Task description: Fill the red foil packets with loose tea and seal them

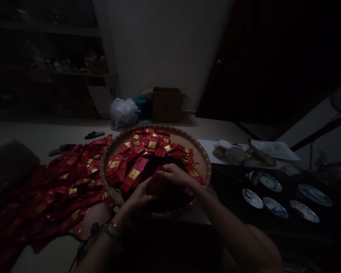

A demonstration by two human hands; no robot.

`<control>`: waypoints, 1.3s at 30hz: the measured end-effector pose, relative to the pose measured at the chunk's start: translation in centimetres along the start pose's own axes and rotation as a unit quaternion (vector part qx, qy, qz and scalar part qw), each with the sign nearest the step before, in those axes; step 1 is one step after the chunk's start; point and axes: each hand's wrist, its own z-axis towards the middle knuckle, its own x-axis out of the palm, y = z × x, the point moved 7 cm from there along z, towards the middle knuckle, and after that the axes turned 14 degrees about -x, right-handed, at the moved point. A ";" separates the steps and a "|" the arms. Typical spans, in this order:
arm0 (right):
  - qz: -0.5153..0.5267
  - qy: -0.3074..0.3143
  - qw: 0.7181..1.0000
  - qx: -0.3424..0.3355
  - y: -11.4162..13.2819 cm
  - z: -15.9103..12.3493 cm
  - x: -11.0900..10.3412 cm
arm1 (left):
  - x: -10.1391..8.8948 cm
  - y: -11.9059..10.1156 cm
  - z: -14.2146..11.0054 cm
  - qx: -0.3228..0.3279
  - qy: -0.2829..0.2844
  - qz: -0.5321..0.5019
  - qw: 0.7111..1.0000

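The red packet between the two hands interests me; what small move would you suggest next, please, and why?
Perhaps the right hand should gently work the upper edge of the red packet: its fingers are there, while the left hand holds the packet lower down, above the round bamboo tray. It is too dim to see whether the packet is open.

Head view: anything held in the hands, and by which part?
A red packet: left hand on its lower left side, right hand at its top end. Exact finger contacts are too dark to tell.
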 end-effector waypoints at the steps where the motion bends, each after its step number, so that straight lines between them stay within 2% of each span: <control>1: -0.022 0.003 1.000 -0.012 0.3 0.1 0.1 | 0.2 -0.1 0.1 -0.004 0.008 -0.021 1.000; 4: -0.079 0.010 0.995 -0.065 1.9 0.3 0.4 | 0.7 0.1 0.4 -0.045 -0.003 -0.059 0.997; 6: -0.106 -0.028 0.988 -0.110 3.3 0.2 -0.2 | 0.7 0.6 0.6 -0.070 -0.030 -0.062 0.995; 8: -0.111 -0.095 0.980 -0.136 4.2 0.0 -1.5 | 0.5 1.0 0.8 -0.081 -0.049 -0.066 0.993; 11: -0.099 -0.202 0.970 -0.097 3.5 -0.9 -3.9 | -0.1 1.6 0.9 -0.076 -0.064 -0.079 0.992; 12: -0.101 -0.220 0.967 -0.075 2.9 -1.2 -4.5 | -0.4 1.7 0.9 -0.070 -0.071 -0.079 0.992; 15: -0.142 -0.208 0.967 -0.043 2.1 -2.1 -4.9 | -1.4 1.9 0.7 -0.046 -0.100 -0.065 0.992; 20: -0.156 -0.142 0.965 -0.156 5.2 -2.8 -2.7 | -2.1 1.5 0.2 -0.017 -0.124 -0.044 0.991; 22: -0.142 -0.105 0.969 -0.173 6.0 -2.3 -1.5 | -1.9 1.1 0.2 -0.007 -0.121 -0.032 0.992; 25: -0.127 -0.089 0.978 -0.140 5.7 -1.2 -1.0 | -1.7 1.0 0.2 -0.002 -0.114 -0.019 0.993; 30: -0.051 -0.131 0.988 -0.058 4.6 -0.8 -2.4 | -1.7 1.7 0.4 -0.017 -0.102 -0.016 0.994; 33: 0.058 -0.223 0.973 -0.012 3.3 -1.6 -4.2 | -2.2 2.0 0.3 -0.011 -0.121 -0.012 0.993; 35: 0.089 -0.308 0.947 0.010 2.1 -2.5 -5.8 | -2.6 2.0 0.2 0.000 -0.133 -0.008 0.991; 36: 0.084 -0.331 0.940 0.017 1.5 -2.8 -6.3 | -2.8 2.1 0.1 0.007 -0.143 -0.008 0.990; 39: 0.013 -0.317 0.948 -0.005 1.1 -3.2 -6.3 | -3.2 2.1 -0.1 0.016 -0.158 -0.004 0.987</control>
